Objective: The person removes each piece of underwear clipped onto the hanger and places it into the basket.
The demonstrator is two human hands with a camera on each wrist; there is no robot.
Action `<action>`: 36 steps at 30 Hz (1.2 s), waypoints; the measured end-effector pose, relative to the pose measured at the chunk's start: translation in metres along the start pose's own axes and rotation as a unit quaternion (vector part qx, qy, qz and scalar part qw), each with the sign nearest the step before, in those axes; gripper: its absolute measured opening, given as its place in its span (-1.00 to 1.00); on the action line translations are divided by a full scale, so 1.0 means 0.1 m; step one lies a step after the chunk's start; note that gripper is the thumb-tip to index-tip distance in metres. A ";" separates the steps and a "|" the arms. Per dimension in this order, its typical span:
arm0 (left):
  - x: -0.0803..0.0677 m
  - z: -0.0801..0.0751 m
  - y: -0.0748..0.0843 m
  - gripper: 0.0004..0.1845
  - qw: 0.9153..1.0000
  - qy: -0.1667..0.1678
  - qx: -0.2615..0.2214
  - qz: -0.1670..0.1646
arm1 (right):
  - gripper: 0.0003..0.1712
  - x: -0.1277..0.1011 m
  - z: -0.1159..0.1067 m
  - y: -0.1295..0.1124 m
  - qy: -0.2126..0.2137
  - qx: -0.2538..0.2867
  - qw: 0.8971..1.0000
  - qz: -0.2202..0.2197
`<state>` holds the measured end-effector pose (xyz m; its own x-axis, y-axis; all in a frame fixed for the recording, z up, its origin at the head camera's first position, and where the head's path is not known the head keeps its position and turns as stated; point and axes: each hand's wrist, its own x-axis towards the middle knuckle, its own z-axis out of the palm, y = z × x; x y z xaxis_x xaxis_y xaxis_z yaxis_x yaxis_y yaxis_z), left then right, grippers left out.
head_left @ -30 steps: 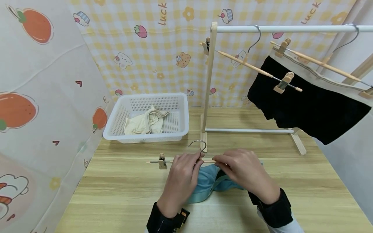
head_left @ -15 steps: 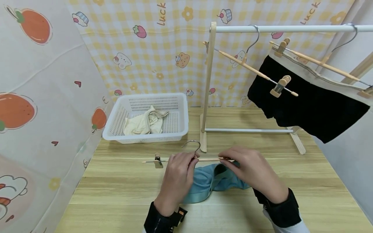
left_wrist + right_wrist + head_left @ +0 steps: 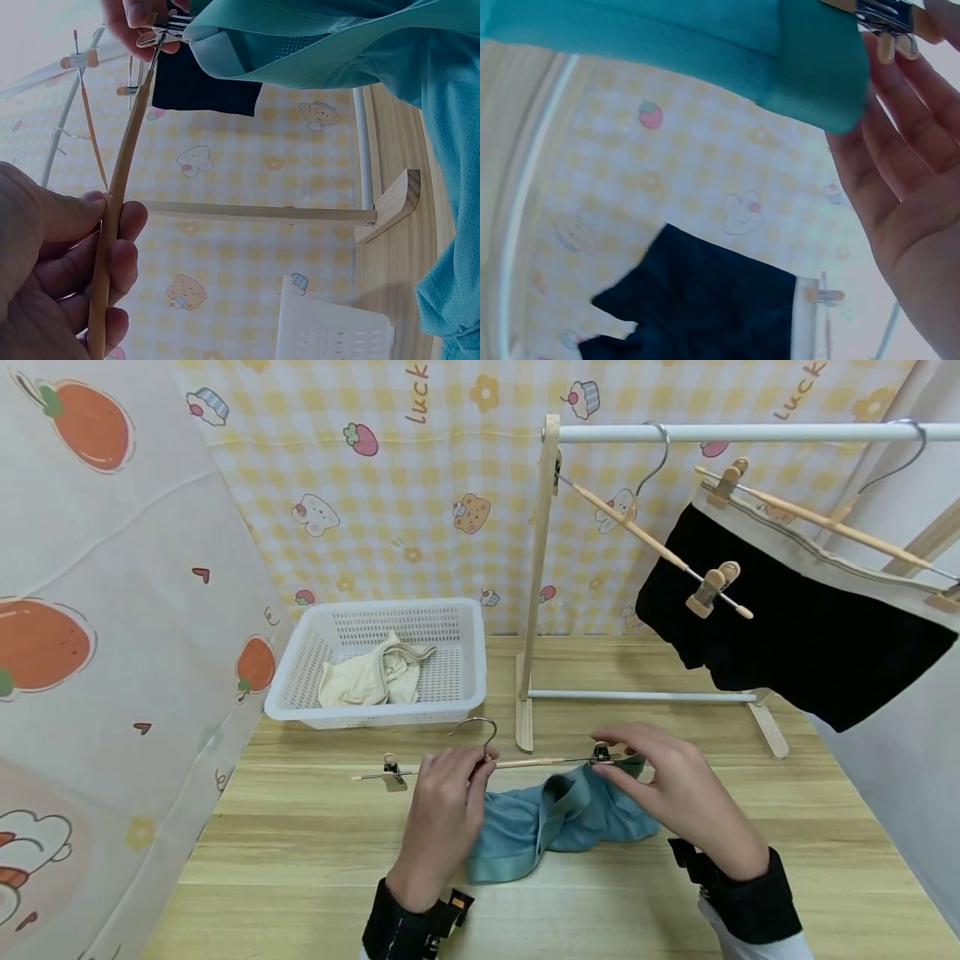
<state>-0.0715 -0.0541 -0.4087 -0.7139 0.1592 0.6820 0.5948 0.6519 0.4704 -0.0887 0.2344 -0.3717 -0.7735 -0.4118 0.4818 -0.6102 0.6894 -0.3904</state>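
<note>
A wooden clip hanger (image 3: 525, 763) with a metal hook (image 3: 476, 731) lies across the table, just above a teal garment (image 3: 540, 831). My left hand (image 3: 474, 768) grips the hanger's bar (image 3: 112, 247) beside the hook. My right hand (image 3: 611, 766) pinches the right clip (image 3: 602, 752), with an edge of the teal garment (image 3: 667, 37) raised to it. The clip (image 3: 885, 15) shows at my right fingertips in the right wrist view. The hanger's left clip (image 3: 390, 772) hangs free with nothing in it.
A white basket (image 3: 300, 693) holding a cream garment (image 3: 371, 677) stands at the back left. A wooden drying rack (image 3: 536, 585) stands behind, with black shorts (image 3: 787, 635) clipped on one hanger and a bare clip hanger (image 3: 652, 543) beside them. Patterned curtains close the left and back.
The hanger has shifted left. My right hand slid right along the bar to the right clip and lifted the teal garment's edge up to it.
</note>
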 end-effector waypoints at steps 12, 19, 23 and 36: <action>-0.02 0.00 0.00 -0.92 1.000 -0.003 -0.019 0.000 | -0.49 -0.07 0.10 0.13 0.015 0.127 0.991 0.029; -0.01 0.01 0.00 -0.91 1.000 -0.004 -0.019 0.000 | -0.49 -0.09 0.18 0.22 0.034 0.154 0.987 0.020; -0.01 0.00 0.01 -0.92 1.000 -0.007 -0.021 -0.006 | -0.48 -0.09 0.20 0.24 0.041 0.176 0.983 0.012; 0.00 0.02 0.00 -0.89 1.000 -0.005 -0.015 0.005 | -0.53 -0.05 0.23 0.24 0.068 0.176 0.982 0.000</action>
<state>-0.0720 -0.0522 -0.4099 -0.7110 0.1731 0.6815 0.6127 0.6280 0.4797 -0.1037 0.2394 -0.4013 -0.7583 -0.3113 0.5729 -0.6499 0.4302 -0.6265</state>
